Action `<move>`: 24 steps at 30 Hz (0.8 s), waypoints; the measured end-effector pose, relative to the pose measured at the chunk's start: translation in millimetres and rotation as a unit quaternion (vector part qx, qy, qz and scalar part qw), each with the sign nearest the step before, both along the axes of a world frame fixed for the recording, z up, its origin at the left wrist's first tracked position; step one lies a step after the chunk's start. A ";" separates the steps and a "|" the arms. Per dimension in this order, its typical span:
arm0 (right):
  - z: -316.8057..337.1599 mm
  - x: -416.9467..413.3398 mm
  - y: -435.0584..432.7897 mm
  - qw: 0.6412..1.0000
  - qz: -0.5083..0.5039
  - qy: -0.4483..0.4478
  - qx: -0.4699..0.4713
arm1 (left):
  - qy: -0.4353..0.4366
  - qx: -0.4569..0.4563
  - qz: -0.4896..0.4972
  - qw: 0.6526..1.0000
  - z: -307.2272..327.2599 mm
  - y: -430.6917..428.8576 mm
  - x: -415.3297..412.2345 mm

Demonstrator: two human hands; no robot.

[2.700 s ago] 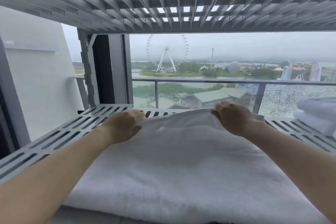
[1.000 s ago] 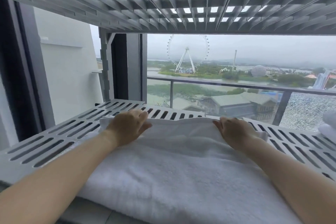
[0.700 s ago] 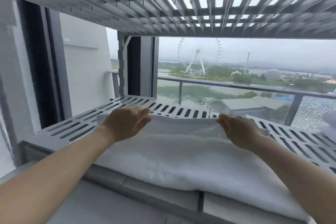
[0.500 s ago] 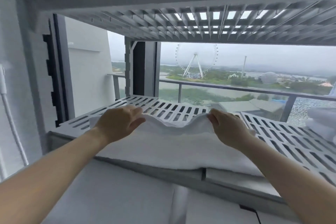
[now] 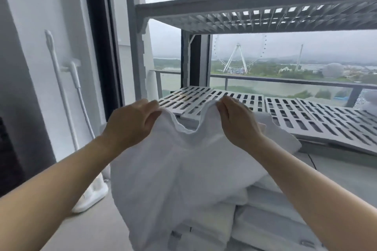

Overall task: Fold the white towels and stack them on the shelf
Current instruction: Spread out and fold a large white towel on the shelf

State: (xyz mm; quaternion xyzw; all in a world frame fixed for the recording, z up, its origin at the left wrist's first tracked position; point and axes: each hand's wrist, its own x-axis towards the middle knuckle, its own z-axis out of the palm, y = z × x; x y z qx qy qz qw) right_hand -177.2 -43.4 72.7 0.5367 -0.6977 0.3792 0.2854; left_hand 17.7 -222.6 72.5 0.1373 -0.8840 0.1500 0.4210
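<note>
1. One white towel (image 5: 179, 169) hangs unfolded in front of the shelf (image 5: 224, 98), off it; the left hand (image 5: 132, 126) and right hand (image 5: 236, 122) each have fingers pinched closed on its top edge.
2. Folded towels (image 5: 265, 220) lie piled at 6 o'clock; one more (image 5: 370, 101) shows on the shelf at 3 o'clock.
3. Most of the shelf is bare, so folding and stacking remain.

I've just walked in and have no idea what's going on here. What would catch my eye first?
Front and centre, a white towel hangs bunched between the left hand and the right hand, each pinching its top edge. Behind them runs a grey slatted shelf, with another tier above. Through the window, a big Ferris wheel stands over a misty park.
</note>
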 end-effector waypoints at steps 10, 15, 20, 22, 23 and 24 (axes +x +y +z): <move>-51.0 81.2 -23.6 0.982 -0.020 0.030 0.183 | -0.087 0.086 0.112 0.986 -54.6 -4.4 138.7; -81.2 82.9 -29.1 0.975 -0.033 -0.007 0.219 | -0.108 0.104 0.121 0.981 -75.9 -15.8 192.5; -78.5 83.6 -22.3 0.975 -0.014 0.058 0.212 | -0.151 0.059 0.139 0.977 -76.4 -24.7 207.9; -76.6 77.5 -13.2 0.972 -0.021 0.093 0.213 | -0.161 0.020 0.128 0.978 -73.1 -23.8 208.2; -73.9 74.7 -9.1 0.974 -0.033 0.102 0.202 | -0.156 0.009 0.120 0.980 -71.1 -21.8 205.2; -71.3 72.3 -5.0 0.972 -0.046 0.110 0.200 | -0.147 0.002 0.114 0.983 -68.5 -19.7 200.8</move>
